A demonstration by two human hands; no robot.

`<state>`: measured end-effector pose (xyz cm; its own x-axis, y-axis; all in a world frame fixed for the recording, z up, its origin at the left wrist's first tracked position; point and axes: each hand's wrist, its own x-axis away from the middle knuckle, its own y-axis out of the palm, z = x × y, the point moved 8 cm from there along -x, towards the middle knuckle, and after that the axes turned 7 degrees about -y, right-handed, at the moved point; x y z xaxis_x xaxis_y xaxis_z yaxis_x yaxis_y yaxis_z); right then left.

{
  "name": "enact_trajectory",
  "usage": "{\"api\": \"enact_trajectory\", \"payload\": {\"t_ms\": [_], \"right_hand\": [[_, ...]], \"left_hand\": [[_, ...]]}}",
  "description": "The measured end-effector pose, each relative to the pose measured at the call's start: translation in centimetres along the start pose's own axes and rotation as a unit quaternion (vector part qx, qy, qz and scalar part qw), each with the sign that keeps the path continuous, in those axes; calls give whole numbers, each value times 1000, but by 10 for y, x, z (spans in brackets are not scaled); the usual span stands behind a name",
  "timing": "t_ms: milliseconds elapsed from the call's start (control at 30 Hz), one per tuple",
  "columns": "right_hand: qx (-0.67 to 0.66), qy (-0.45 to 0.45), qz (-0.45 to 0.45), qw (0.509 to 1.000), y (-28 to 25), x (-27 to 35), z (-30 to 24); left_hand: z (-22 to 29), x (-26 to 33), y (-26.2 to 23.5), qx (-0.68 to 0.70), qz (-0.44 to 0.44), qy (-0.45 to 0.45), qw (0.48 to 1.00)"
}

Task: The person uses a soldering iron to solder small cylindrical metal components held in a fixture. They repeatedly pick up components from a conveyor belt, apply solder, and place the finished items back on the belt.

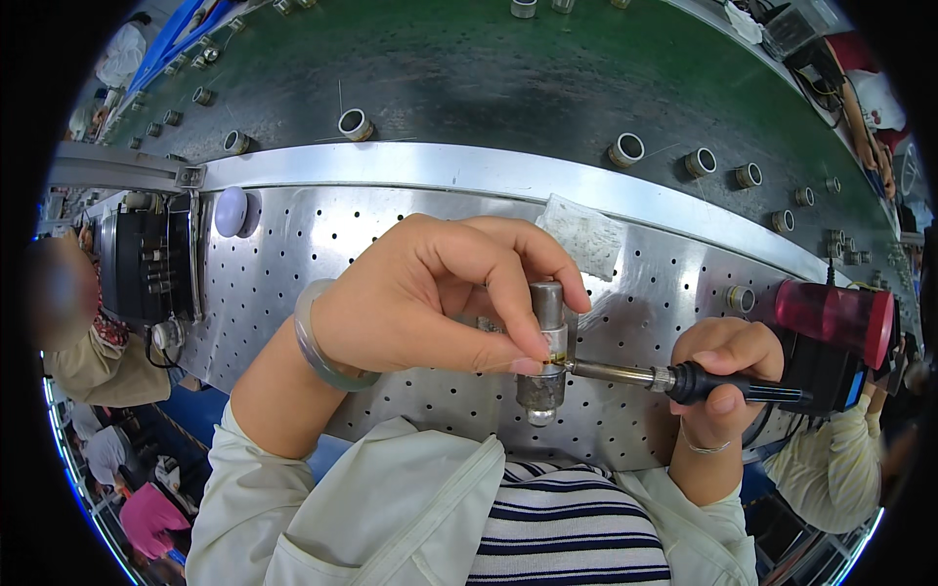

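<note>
A metal piece (542, 391), cylindrical and stepped, is seen between the two hands, in front of the person's chest and over the perforated metal surface (440, 410); how it is supported cannot be told. At its middle a small yellowish part (555, 358) is shown, and there the tip of a soldering iron (689, 381) is brought in from the right, touching or very nearly so.

The left grip (430, 293) is closed, thumb and index fingertip being drawn together beside the yellowish part; what exactly is pinched cannot be made out. The other fingers are curled near the upper end of the metal piece. By the right grip (728, 366) the black handle of the soldering iron is held, with the thumb laid along it.

Beyond the left grip, a pale pad (584, 237) is laid on the surface near the metal rail (430, 166), and a lilac knob-like object (232, 212) is placed farther left. On the right, a small metal ring (741, 298) is set beside a translucent red cylinder (831, 317). Past the rail, more rings (626, 149) are spread along a dark green belt (469, 78). At both sides, other people are partly seen.
</note>
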<state>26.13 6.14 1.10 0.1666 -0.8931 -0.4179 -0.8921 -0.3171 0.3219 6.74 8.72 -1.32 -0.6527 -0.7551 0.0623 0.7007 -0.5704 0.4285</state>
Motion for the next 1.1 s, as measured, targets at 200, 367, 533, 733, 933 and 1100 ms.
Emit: {"api": "enact_trajectory", "payload": {"t_ms": [200, 367, 533, 733, 933, 1100], "right_hand": [[0, 5, -4, 1000, -1, 1, 1], [4, 9, -7, 1000, 0, 0, 1], [11, 1, -16, 1000, 1, -2, 0], [29, -22, -31, 999, 1, -2, -2], [26, -31, -36, 998, 1, -1, -3], [32, -24, -42, 998, 4, -1, -6]], "left_hand": [[0, 0, 0, -10, -1, -1, 1000], [0, 0, 0, -11, 1, -7, 1000], [-2, 0, -1, 1, -16, -21, 1000], [-6, -4, 3, 64, -16, -84, 994], [-10, -3, 3, 80, 0, -109, 991], [-4, -1, 7, 49, 2, -82, 995]]}}
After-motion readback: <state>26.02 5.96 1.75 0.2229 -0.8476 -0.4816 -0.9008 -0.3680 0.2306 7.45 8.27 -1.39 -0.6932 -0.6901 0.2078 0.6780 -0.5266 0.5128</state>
